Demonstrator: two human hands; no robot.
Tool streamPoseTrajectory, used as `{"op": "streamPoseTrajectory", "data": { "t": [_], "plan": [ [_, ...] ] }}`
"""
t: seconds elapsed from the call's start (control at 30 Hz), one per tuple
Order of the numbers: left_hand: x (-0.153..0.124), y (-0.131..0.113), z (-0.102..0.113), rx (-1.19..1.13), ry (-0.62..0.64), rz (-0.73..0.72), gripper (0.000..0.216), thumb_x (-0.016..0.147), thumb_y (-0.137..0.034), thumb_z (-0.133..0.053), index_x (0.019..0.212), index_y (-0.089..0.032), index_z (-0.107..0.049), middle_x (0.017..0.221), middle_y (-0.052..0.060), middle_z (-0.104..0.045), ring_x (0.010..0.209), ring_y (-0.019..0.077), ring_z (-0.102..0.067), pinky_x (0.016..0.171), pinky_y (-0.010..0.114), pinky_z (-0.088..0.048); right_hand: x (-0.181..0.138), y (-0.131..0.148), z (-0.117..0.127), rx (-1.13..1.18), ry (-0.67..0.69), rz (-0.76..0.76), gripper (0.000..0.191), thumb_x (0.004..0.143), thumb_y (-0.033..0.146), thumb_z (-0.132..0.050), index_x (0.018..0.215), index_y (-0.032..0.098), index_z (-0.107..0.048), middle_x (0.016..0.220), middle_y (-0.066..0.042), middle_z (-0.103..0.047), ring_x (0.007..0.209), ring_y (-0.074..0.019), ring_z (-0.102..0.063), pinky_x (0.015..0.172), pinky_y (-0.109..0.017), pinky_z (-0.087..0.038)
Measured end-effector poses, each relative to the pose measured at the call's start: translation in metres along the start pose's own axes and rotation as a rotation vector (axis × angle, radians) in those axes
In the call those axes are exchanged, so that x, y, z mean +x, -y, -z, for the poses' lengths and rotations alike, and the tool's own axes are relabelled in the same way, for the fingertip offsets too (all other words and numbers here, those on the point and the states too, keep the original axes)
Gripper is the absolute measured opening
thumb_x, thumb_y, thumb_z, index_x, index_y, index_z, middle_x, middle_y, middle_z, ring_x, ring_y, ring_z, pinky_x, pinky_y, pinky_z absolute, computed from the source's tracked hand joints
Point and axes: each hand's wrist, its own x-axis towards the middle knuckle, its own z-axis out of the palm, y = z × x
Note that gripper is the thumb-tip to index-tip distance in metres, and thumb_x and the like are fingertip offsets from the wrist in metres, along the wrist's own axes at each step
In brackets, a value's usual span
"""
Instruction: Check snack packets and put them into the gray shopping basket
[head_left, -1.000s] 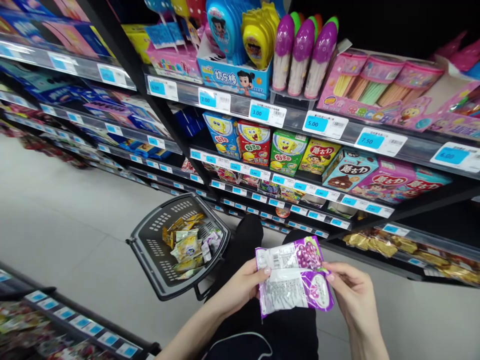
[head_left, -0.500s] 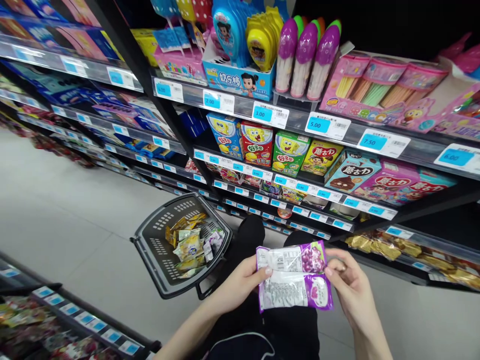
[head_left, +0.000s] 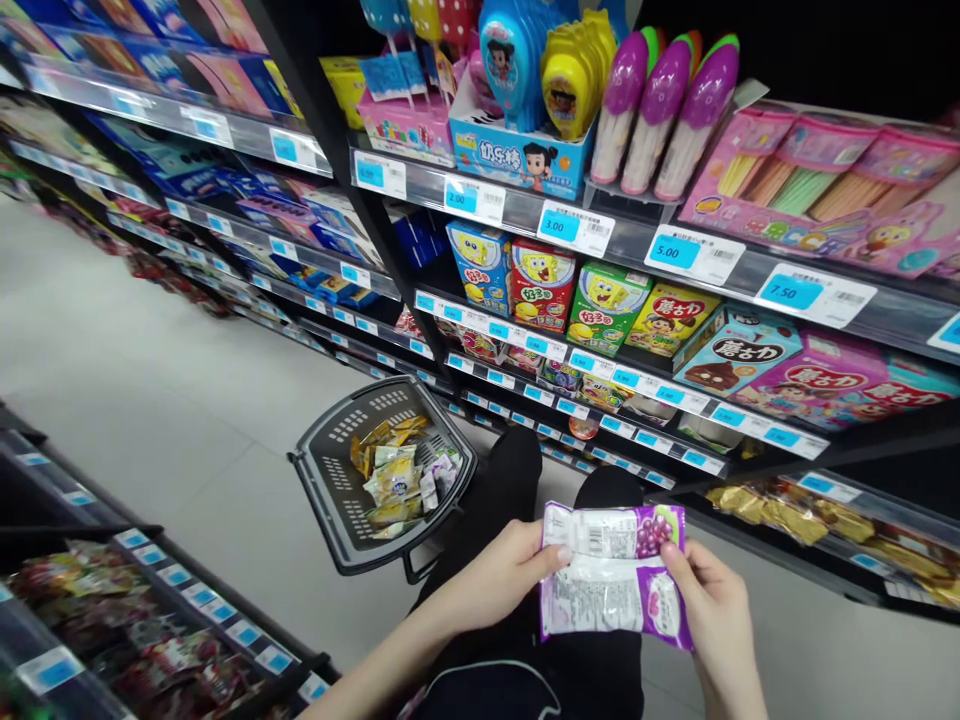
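Observation:
Both hands hold a purple and white snack packet printed with grapes, its back with small print and a barcode facing me. My left hand pinches its left edge, thumb on top. My right hand grips its right edge with curled fingers. The packet sits low in the view, above my dark trousers. To the left, on the floor, lies a dark grey shopping basket holding several yellow, green and white snack packets.
Black shelves with candy, cartoon snack boxes and blue price tags rise close ahead and to the right. A lower shelf of red-wrapped goods stands at my left. Grey tiled floor runs between them.
The view has shifted so everything sits further right and lower. The packet has been tilted and lowered a little, still held by both hands. The basket has not moved.

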Motion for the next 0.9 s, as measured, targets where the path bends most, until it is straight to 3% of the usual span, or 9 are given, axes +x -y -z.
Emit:
{"op": "streamPoseTrajectory", "data": {
  "t": [0.17, 0.3, 0.4, 0.47, 0.53, 0.63, 0.77, 0.83, 0.9],
  "plan": [
    [0.001, 0.018, -0.005, -0.371, 0.033, -0.006, 0.047, 0.075, -0.054, -0.065, 0.088, -0.009, -0.074, 0.086, 0.010, -0.072, 0.081, 0.0234, -0.063, 0.077, 0.030, -0.047, -0.004, 0.007, -0.008, 0.101, 0.039, -0.028, 0.040, 0.069, 0.054, -0.070, 0.058, 0.017, -0.060, 0.051, 0.000, -0.056, 0.045, -0.0135, -0.048, 0.043, -0.023, -0.039],
    [0.000, 0.026, -0.004, -0.321, 0.003, -0.044, 0.053, 0.077, -0.059, -0.061, 0.088, -0.009, -0.076, 0.086, 0.011, -0.073, 0.080, 0.0240, -0.064, 0.075, 0.030, -0.048, -0.010, 0.014, -0.005, 0.008, 0.032, 0.073, 0.041, 0.070, 0.056, -0.067, 0.057, 0.018, -0.061, 0.051, -0.001, -0.057, 0.044, -0.0147, -0.048, 0.041, -0.024, -0.038],
    [-0.004, 0.023, 0.005, -0.185, 0.009, -0.022, 0.053, 0.081, -0.058, -0.055, 0.090, -0.010, -0.075, 0.077, 0.009, -0.072, 0.070, 0.0215, -0.065, 0.068, 0.029, -0.050, -0.015, 0.027, 0.002, -0.226, 0.010, 0.432, 0.042, 0.072, 0.048, -0.070, 0.046, 0.020, -0.053, 0.043, 0.001, -0.047, 0.040, -0.0116, -0.041, 0.041, -0.024, -0.035],
    [-0.008, 0.019, 0.012, -0.105, 0.005, 0.039, 0.046, 0.083, -0.052, -0.055, 0.083, -0.011, -0.076, 0.069, 0.008, -0.071, 0.060, 0.0191, -0.065, 0.061, 0.027, -0.051, -0.018, 0.041, 0.003, -0.334, 0.103, 0.745, 0.042, 0.074, 0.035, -0.072, 0.042, 0.021, -0.049, 0.039, 0.003, -0.042, 0.037, -0.0101, -0.037, 0.040, -0.025, -0.032],
    [-0.013, 0.014, 0.019, 0.018, -0.040, 0.070, 0.037, 0.084, -0.041, -0.057, 0.067, -0.014, -0.074, 0.057, 0.004, -0.068, 0.052, 0.0154, -0.063, 0.057, 0.023, -0.050, -0.019, 0.055, 0.002, -0.377, 0.252, 0.976, 0.029, 0.076, 0.024, -0.071, 0.050, 0.023, -0.058, 0.040, 0.003, -0.048, 0.036, -0.0104, -0.040, 0.039, -0.026, -0.033],
    [-0.023, 0.011, 0.025, 0.092, -0.088, 0.070, 0.039, 0.084, -0.030, -0.057, 0.050, -0.015, -0.067, 0.040, 0.000, -0.058, 0.039, 0.0100, -0.054, 0.049, 0.018, -0.044, -0.015, 0.067, 0.000, -0.429, 0.361, 1.118, 0.009, 0.076, 0.017, -0.071, 0.079, 0.025, -0.071, 0.050, 0.002, -0.063, 0.037, -0.0133, -0.049, 0.041, -0.028, -0.040],
    [-0.035, 0.022, 0.030, -0.177, -0.033, 0.073, 0.025, 0.082, -0.030, -0.060, 0.082, -0.012, -0.077, 0.070, 0.007, -0.074, 0.056, 0.0157, -0.066, 0.056, 0.023, -0.051, -0.007, 0.063, 0.002, -0.485, 0.459, 1.125, 0.041, 0.078, 0.009, -0.064, 0.111, 0.033, -0.069, 0.055, 0.002, -0.067, 0.039, -0.0157, -0.056, 0.042, -0.028, -0.045],
    [-0.040, 0.036, 0.035, -0.303, -0.050, 0.061, 0.034, 0.072, -0.028, -0.071, 0.102, -0.013, -0.074, 0.091, 0.010, -0.076, 0.072, 0.0214, -0.071, 0.067, 0.029, -0.054, -0.004, 0.058, 0.004, -0.525, 0.478, 1.121, 0.053, 0.079, 0.006, -0.060, 0.122, 0.036, -0.063, 0.066, 0.002, -0.072, 0.047, -0.0172, -0.064, 0.047, -0.027, -0.050],
    [-0.045, 0.052, 0.040, -0.462, -0.100, 0.016, 0.043, 0.064, -0.026, -0.077, 0.105, -0.015, -0.073, 0.096, 0.010, -0.075, 0.080, 0.0246, -0.070, 0.074, 0.031, -0.053, -0.002, 0.052, 0.003, -0.569, 0.498, 1.117, 0.050, 0.080, 0.011, -0.060, 0.124, 0.036, -0.062, 0.084, 0.000, -0.076, 0.063, -0.0198, -0.071, 0.056, -0.025, -0.055]
  ]
}}
